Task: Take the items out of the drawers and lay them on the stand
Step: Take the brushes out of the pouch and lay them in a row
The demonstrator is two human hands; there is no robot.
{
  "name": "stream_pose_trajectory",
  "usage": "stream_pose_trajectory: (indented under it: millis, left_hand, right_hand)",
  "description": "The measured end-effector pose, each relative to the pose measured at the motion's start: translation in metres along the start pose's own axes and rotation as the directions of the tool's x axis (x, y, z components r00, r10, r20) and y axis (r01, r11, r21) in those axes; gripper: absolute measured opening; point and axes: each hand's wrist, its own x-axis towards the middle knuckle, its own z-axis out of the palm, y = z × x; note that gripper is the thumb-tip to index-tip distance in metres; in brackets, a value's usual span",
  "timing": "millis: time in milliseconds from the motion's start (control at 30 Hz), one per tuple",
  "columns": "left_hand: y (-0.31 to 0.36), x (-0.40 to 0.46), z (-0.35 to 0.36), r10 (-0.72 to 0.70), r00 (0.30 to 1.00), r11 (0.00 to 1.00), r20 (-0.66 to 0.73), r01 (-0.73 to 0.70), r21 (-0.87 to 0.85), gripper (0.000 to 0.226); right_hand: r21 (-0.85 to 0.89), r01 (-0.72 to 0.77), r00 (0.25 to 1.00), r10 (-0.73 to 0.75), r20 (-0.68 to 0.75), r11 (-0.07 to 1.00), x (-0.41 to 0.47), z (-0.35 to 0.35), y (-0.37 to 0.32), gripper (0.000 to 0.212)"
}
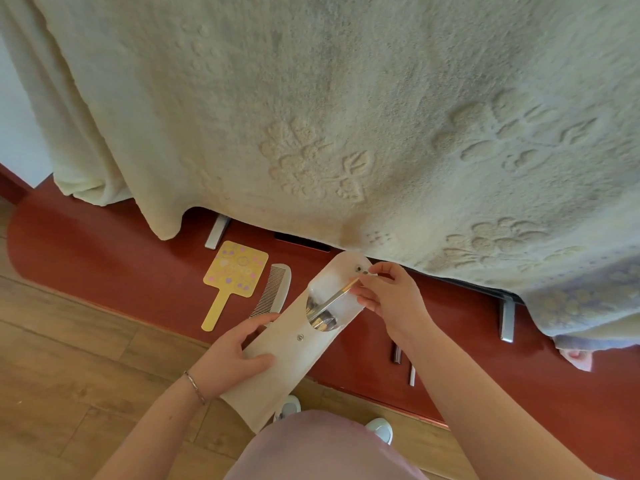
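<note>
A: Pulling one brush (pixel 337 295) from the pouch (pixel 291 344), looks like. R hand (pixel 388 299) pinched shut on the gold handle's upper end; L hand (pixel 235 355) wrapped round the pouch mid-body, fingers curled.

B: Axis?

A: Brush and pouch run same diagonal, low-left to up-right. Bristle end inside the pouch mouth w/ other brushes; handle end at R fingertips, so R draws it out along that line, I'd judge.

B: Stand?

A: Red stand (pixel 104 258) just beyond; yellow mirror (pixel 235 271) and comb (pixel 273 289) lie on it side by side, left of the pouch flap. Drawers not visible.

Red stand (pixel 104 244), yellow mirror (pixel 235 271), comb (pixel 273 289)
</note>
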Motion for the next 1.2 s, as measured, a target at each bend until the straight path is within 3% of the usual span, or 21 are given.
stream_pose_trajectory:
  millis: [467, 667, 833, 1200]
  left_hand:
    - [-0.012, -0.010, -0.014, -0.030, 0.996, 0.999, -0.087, 0.028, -0.031, 0.064]
    - [-0.014, -0.019, -0.015, -0.034, 0.988, 0.998, -0.153, 0.026, -0.059, 0.056]
    - [-0.015, -0.023, -0.007, -0.051, 0.985, 0.996, -0.167, 0.037, -0.087, 0.053]
    - [-0.010, -0.016, 0.004, -0.055, 0.989, 0.997, -0.140, 0.048, -0.053, 0.054]
  right_hand:
    - [0.065, 0.112, 0.984, -0.101, -0.148, 0.992, 0.022, -0.029, -0.002, 0.016]
    - [-0.245, 0.052, 0.990, -0.082, -0.113, 0.968, 0.037, -0.035, 0.013, 0.012]
    - [-0.554, 0.033, 0.991, -0.100, -0.091, 0.832, 0.049, -0.027, 0.027, 0.011]
    - [-0.791, 0.077, 0.978, -0.202, -0.060, 0.607, 0.063, -0.030, 0.036, 0.015]
